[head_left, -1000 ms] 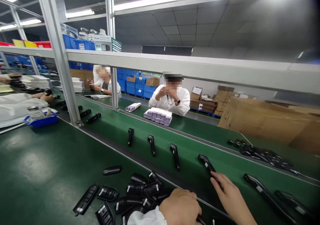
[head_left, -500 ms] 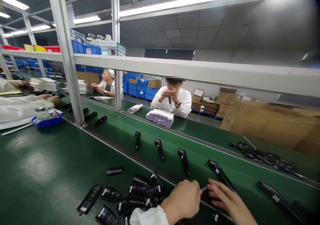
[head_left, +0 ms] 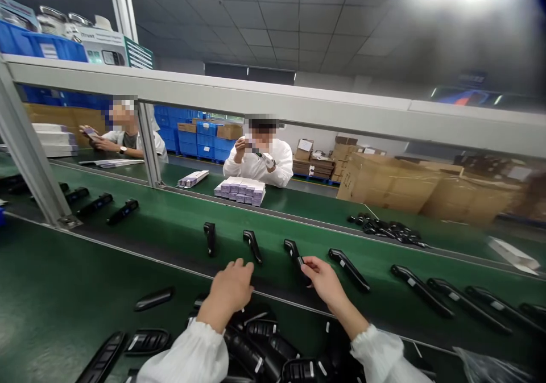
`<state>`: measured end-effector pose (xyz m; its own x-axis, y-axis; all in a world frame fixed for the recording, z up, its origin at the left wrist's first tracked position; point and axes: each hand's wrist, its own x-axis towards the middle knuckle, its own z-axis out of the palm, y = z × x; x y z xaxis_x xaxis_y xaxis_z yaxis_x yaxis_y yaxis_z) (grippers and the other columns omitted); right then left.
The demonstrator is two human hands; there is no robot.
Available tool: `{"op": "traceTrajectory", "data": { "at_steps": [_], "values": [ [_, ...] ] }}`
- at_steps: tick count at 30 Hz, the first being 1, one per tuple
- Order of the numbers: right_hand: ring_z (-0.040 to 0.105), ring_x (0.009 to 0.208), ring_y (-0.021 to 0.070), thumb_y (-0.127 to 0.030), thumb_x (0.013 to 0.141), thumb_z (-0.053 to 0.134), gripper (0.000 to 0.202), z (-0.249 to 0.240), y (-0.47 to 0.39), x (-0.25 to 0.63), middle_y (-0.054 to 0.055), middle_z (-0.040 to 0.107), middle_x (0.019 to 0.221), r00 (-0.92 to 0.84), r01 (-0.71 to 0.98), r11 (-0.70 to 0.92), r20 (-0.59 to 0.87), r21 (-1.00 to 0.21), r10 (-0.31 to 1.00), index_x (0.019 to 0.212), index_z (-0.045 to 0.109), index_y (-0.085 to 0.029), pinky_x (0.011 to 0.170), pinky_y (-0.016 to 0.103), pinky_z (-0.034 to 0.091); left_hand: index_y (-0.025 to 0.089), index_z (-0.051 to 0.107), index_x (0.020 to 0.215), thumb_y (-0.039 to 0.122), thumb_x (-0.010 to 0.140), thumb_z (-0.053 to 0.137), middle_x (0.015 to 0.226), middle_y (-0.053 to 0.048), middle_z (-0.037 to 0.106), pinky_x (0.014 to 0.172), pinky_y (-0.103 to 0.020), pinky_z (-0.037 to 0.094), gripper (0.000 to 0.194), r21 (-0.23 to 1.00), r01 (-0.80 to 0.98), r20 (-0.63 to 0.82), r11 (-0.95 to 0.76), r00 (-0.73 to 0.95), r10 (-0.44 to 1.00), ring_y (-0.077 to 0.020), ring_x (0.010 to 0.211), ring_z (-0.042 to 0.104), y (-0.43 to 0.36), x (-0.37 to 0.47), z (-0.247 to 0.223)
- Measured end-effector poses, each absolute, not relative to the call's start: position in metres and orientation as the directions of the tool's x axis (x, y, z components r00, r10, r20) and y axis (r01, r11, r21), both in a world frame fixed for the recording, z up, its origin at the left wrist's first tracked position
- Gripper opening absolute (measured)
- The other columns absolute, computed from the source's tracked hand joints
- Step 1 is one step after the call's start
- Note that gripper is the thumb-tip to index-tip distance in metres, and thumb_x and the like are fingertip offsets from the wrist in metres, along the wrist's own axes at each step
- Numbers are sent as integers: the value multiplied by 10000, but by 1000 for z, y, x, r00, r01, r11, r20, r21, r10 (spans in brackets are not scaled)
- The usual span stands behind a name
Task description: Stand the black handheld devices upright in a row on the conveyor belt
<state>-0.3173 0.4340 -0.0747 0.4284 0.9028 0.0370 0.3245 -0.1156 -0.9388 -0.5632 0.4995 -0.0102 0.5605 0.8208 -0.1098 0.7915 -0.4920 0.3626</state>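
Note:
My right hand [head_left: 326, 280] pinches the lower end of a black handheld device [head_left: 294, 253] lying on the green belt. To its left, my left hand [head_left: 234, 286] hovers palm down near the belt's front edge, below another black device [head_left: 252, 246]; its fingers are bent and partly hidden, and whether they hold anything cannot be made out. Beneath both forearms lies a pile of black plastic shells [head_left: 264, 349] with small white labels. More black devices [head_left: 350, 269] rest along the belt on both sides of my hands.
Across the belt, a person in white [head_left: 279, 164] handles a device behind stacked small boxes [head_left: 241, 190]. Another person [head_left: 128, 138] sits further left. A metal post [head_left: 32, 150] and a crossbar [head_left: 273, 96] frame the bench. Black parts [head_left: 388, 228] are heaped at right.
The view has swung right. My hands have moved apart and reached forward over the belt; my right hand has taken hold of a device there. The small thin piece between my hands no longer shows.

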Motion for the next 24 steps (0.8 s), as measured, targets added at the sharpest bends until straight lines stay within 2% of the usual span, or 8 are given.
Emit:
{"op": "traceTrajectory", "data": {
  "at_steps": [4, 7, 9, 12, 15, 18, 21, 24],
  "values": [
    [673, 965, 249, -231, 895, 495, 294, -85, 449, -310, 91, 719, 1027, 412, 726, -268, 89, -633, 907, 1143, 650, -199, 831, 334, 498, 191, 684, 1106, 58, 742, 579, 1198, -180, 645, 843, -481, 503, 402, 273, 846, -245, -459, 522, 817, -372, 1018, 666, 519, -587, -18],
    [679, 1001, 278, -173, 925, 448, 423, -92, 453, -311, 154, 704, 1109, 438, 829, -377, 59, -414, 897, 1340, 524, -138, 827, 343, 487, 226, 689, 1042, 54, 752, 565, 1146, -126, 668, 807, -418, 499, 360, 284, 842, -258, -459, 528, 809, -330, 973, 676, 522, -588, -25],
    [683, 992, 286, -158, 939, 425, 415, -95, 454, -310, 190, 687, 1138, 436, 863, -398, 61, -311, 898, 1341, 516, -104, 809, 342, 485, 224, 680, 987, 76, 782, 554, 1116, -114, 669, 776, -386, 486, 283, 309, 839, -249, -448, 526, 813, -308, 942, 670, 523, -587, -28],
    [679, 1002, 295, -153, 955, 409, 361, -99, 456, -304, 218, 671, 1146, 432, 878, -400, 77, -262, 899, 1275, 556, -75, 811, 347, 484, 206, 645, 869, 129, 844, 517, 1019, -108, 671, 713, -349, 460, 152, 367, 829, -226, -422, 520, 824, -274, 850, 657, 526, -587, -28],
    [678, 988, 301, -153, 966, 395, 357, -100, 456, -297, 226, 667, 1129, 440, 877, -406, 89, -257, 893, 1270, 557, -62, 816, 367, 490, 207, 582, 818, 145, 882, 447, 884, -84, 664, 660, -318, 429, 162, 456, 798, -182, -394, 517, 836, -252, 797, 635, 527, -588, -23],
    [634, 1081, 338, -187, 980, 398, 372, -93, 447, -297, 232, 633, 1192, 436, 888, -401, 136, -226, 889, 1298, 562, -89, 870, 428, 488, 217, 529, 829, 183, 918, 368, 788, -54, 637, 608, -287, 422, 187, 579, 734, -145, -354, 520, 842, -229, 748, 631, 526, -585, -17],
    [528, 1240, 337, -281, 1002, 414, 386, -74, 431, -313, 193, 540, 1359, 271, 948, -203, 285, -247, 920, 1346, 543, -162, 988, 478, 451, 218, 515, 839, 247, 922, 360, 761, -31, 626, 588, -257, 449, 179, 708, 634, -147, -311, 562, 814, -201, 713, 652, 520, -574, -16],
    [491, 1287, 245, -366, 992, 492, 410, -51, 414, -343, 90, 516, 1414, -121, 916, 237, 340, -324, 933, 1390, 492, -265, 1056, 390, 432, 209, 542, 861, 323, 900, 400, 749, -24, 643, 569, -244, 466, 186, 799, 535, -165, -275, 634, 755, -191, 689, 667, 512, -558, -20]
  ]
}}
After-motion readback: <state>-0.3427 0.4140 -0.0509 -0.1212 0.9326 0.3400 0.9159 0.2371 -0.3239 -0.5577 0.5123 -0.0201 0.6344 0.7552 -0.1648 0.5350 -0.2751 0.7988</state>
